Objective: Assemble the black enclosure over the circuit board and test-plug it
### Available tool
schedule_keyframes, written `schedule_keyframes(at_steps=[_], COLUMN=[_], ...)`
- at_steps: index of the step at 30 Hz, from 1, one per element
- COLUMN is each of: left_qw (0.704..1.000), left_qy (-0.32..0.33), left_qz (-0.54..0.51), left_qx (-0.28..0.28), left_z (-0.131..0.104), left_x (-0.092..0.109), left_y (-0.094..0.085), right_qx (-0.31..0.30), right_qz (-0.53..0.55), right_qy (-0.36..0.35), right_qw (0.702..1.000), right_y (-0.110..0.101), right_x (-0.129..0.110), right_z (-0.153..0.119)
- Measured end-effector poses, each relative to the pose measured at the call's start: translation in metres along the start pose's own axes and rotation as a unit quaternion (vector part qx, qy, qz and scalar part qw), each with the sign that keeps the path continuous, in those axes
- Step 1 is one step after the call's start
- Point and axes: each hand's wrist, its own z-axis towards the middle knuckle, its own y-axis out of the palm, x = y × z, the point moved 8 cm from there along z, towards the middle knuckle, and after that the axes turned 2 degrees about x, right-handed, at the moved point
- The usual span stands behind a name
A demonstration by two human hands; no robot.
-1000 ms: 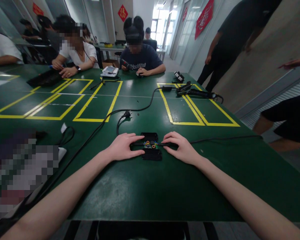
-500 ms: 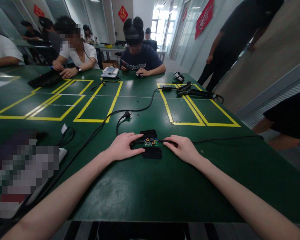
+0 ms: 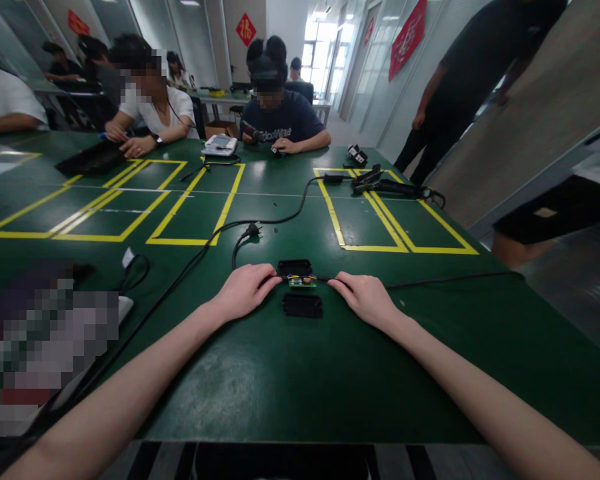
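A small green circuit board (image 3: 301,281) with cables at both ends lies on the green table (image 3: 290,380), partly over a black case half (image 3: 295,268). Another black case half (image 3: 303,305) lies just in front of it, apart from both hands. My left hand (image 3: 245,290) grips the cable at the board's left end. My right hand (image 3: 365,298) grips the cable at the board's right end, and that cable (image 3: 455,278) runs off to the right.
A black power cord with a plug (image 3: 253,230) curls behind the board. Yellow tape rectangles (image 3: 375,220) mark the table. Two people sit at the far side, and another stands at the right. Black tools and adapters (image 3: 385,185) lie far right. A blurred object lies at my left.
Both hands have lifted the circuit board with its cables out from between the case halves and shifted it slightly away; the near case half now lies uncovered.
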Motion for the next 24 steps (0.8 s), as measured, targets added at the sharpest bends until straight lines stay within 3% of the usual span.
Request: schedule_keyframes(at_steps=[14, 24], left_qw=[0.996, 0.994], left_qy=[0.024, 0.038], left_qz=[-0.063, -0.099], left_qx=[-0.065, -0.018], left_z=[-0.004, -0.007], left_x=[0.009, 0.003], left_y=[0.003, -0.001], right_qx=[-0.041, -0.022], right_qz=[0.087, 0.159], right_qy=[-0.087, -0.127], right_qw=[0.992, 0.979], right_y=[-0.006, -0.005], right_x=[-0.009, -0.012], right_z=[-0.004, -0.009])
